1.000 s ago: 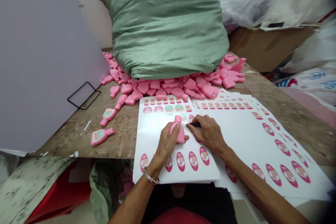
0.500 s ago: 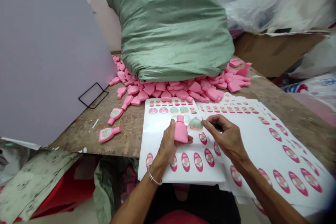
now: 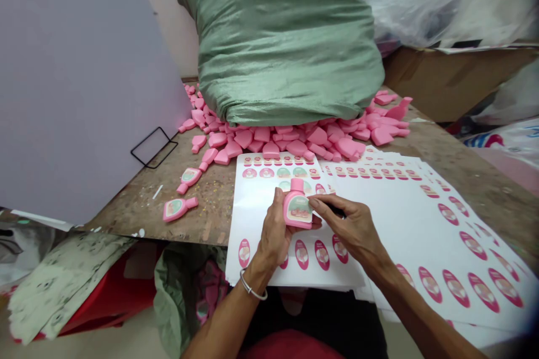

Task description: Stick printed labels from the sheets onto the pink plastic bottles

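Observation:
My left hand (image 3: 274,230) is closed round a small pink bottle-shaped piece (image 3: 297,207) and holds it upright over a white sticker sheet (image 3: 252,207). A round green and pink sticker now sits on the piece's face. My right hand (image 3: 351,225) presses its fingertips against the right edge of that sticker, and a thin dark tool shows under its fingers. The sheet still carries pink oval stickers along its near edge and round ones at its far edge.
A big green woven sack (image 3: 282,39) stands behind, with a heap of pink pieces (image 3: 295,137) spilled at its base. Two stickered pieces (image 3: 179,207) lie to the left on the worn table (image 3: 197,202). More sticker sheets (image 3: 442,219) fan out to the right. A grey board (image 3: 76,84) leans at left.
My right hand peeled a round sticker off the sheet, carried it to the pink piece and laid it on the face. My left hand lifted and turned the piece towards me.

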`<state>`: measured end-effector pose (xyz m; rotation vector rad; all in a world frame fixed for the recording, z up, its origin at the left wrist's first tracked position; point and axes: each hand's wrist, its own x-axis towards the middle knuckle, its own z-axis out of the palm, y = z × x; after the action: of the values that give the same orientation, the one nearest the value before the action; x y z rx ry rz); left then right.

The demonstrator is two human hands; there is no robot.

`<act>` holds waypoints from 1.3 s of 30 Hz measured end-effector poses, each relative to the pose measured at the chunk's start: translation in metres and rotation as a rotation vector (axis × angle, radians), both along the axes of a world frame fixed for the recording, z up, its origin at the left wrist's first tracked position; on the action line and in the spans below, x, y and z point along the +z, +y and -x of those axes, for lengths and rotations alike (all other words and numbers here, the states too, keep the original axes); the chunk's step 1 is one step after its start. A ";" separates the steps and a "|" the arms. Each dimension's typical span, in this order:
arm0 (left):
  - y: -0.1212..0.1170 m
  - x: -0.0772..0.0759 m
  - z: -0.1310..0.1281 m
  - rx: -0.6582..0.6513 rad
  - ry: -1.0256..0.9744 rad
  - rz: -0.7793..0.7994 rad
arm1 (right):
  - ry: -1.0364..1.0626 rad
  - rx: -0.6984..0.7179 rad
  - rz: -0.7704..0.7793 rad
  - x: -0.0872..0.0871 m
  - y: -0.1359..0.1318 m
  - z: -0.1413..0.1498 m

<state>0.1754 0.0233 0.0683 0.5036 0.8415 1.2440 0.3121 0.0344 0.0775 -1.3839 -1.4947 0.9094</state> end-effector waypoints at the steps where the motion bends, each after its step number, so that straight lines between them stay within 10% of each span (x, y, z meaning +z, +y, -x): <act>1: 0.000 0.000 0.000 0.002 0.000 0.001 | -0.002 -0.002 0.003 0.000 0.000 0.000; 20: -0.002 0.001 0.009 -0.127 0.059 -0.119 | -0.297 -0.077 -0.185 -0.004 0.008 -0.002; 27: -0.024 0.010 0.028 -0.350 0.119 -0.105 | -0.132 0.200 0.122 -0.014 0.036 -0.008; 35: -0.012 -0.014 0.142 0.344 1.471 -0.146 | -0.748 -0.183 -0.106 -0.037 0.137 -0.019; 39: 0.000 -0.011 0.132 0.337 1.704 -0.439 | -0.799 -0.145 -0.158 -0.022 0.134 -0.007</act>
<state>0.0434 0.0237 0.0577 1.9549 2.1057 1.0986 0.3193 0.1687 0.0552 -1.8109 -1.9472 0.1142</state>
